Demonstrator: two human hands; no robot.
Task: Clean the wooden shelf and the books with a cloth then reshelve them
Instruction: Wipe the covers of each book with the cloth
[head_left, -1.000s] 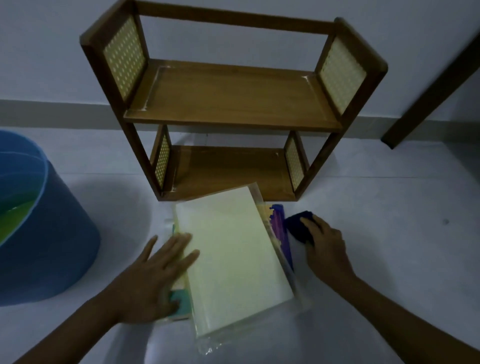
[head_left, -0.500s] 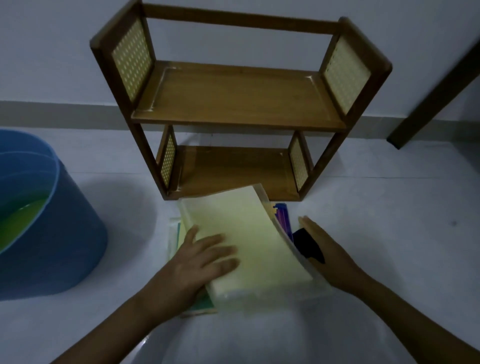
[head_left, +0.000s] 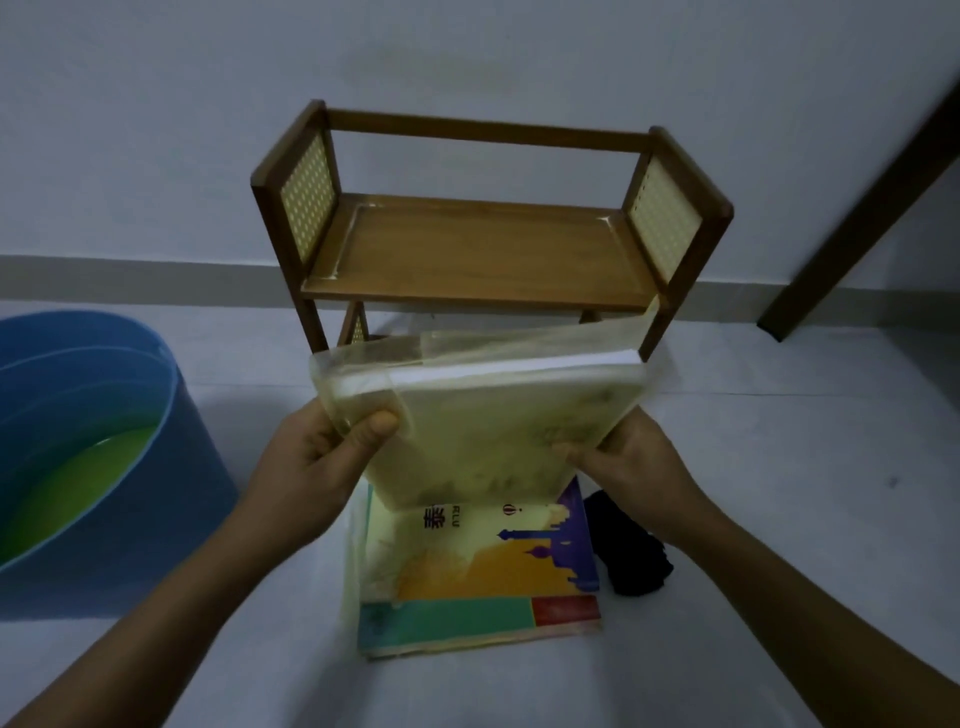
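A pale yellow book in a clear plastic cover (head_left: 483, 415) is raised and tilted in front of the wooden shelf (head_left: 478, 254). My left hand (head_left: 317, 462) grips its left corner, thumb on top. My right hand (head_left: 634, 462) holds its right edge. Under it, a colourful book (head_left: 483, 577) lies flat on the floor. A dark cloth (head_left: 631, 545) lies bunched on the floor to the right of that book, below my right wrist. The shelf's upper board is bare; its lower board is mostly hidden by the lifted book.
A blue bucket (head_left: 78, 457) holding green liquid stands on the floor at the left. The shelf backs onto a white wall with a grey skirting. A dark wooden beam (head_left: 857, 208) leans at the right.
Both hands have lifted the pale yellow book off the stack and tilted it up. My right hand let go of the dark cloth, which now lies on the floor.
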